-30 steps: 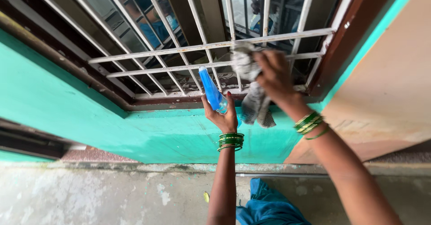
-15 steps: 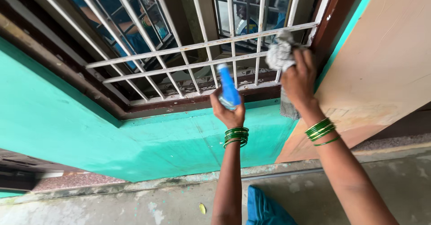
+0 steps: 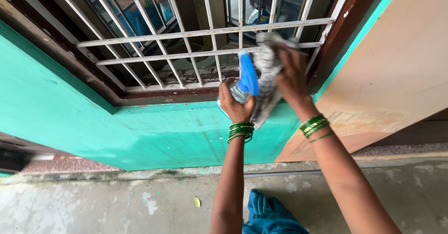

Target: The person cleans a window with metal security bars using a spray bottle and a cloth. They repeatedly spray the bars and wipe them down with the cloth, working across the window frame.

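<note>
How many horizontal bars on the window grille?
2: the upper horizontal bar runs above the right hand and its grey cloth; the lower horizontal bar just beneath. Higher ones may be out of frame.

1. We see a grey concrete floor [image 3: 93,206] at the foot of a green wall [image 3: 154,136].
2. On the floor, we see a small yellow leaf [image 3: 197,201] lying alone, near the wall.
3. We see blue cloth [image 3: 268,215] resting on the floor, close to the leaf.

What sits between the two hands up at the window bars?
In the head view, the blue spray bottle and hanging grey cloth fill the stretch between left hand and right hand.
</note>
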